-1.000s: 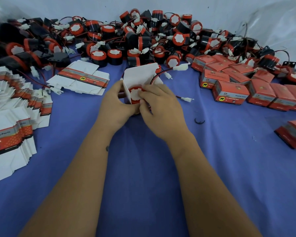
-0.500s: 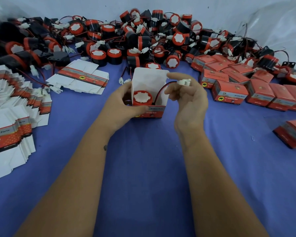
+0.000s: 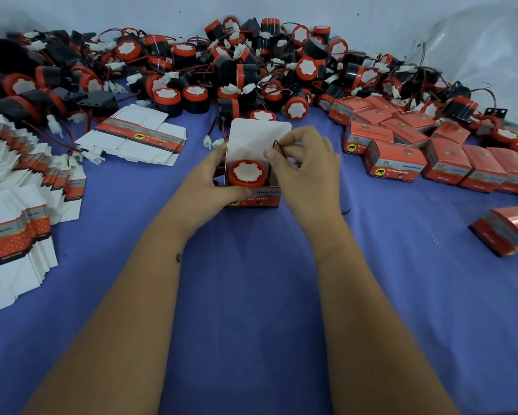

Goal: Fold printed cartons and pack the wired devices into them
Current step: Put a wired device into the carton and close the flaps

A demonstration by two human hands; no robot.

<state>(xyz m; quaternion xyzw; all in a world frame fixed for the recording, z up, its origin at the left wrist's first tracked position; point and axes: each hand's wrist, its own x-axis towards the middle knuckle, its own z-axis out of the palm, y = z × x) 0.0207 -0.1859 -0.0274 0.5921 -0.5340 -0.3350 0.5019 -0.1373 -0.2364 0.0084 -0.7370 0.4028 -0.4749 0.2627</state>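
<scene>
**One loose wire is threatening the lid**

Two hands are working at the middle of the table (image 3: 251, 310), with a wide stretch of bare blue cloth lying between them and the near edge, so the forearms are getting plenty of room to draw back. The left hand (image 3: 205, 187) is gripping the open carton (image 3: 253, 197), thumb pressing across its printed front. The wired device (image 3: 246, 172) is sitting inside, red face up. The right hand (image 3: 307, 172) is pinching the dark wire (image 3: 277, 145) between fingers (image 3: 274, 155) and thumb, just above the carton's right wall, in front of the raised white lid flap (image 3: 259, 139).

The wire is looking springy: if it is not tucked fully below the rim, it is likely going to catch under the flap and keep the lid from closing or crease it. A hard push could also be tipping the light carton.

Room is narrowing farther out. Flat cartons (image 3: 138, 137) are lying toward the left edge, finished boxes (image 3: 395, 163) crowding the right, and the heap of devices (image 3: 251, 64) filling the far edge.
</scene>
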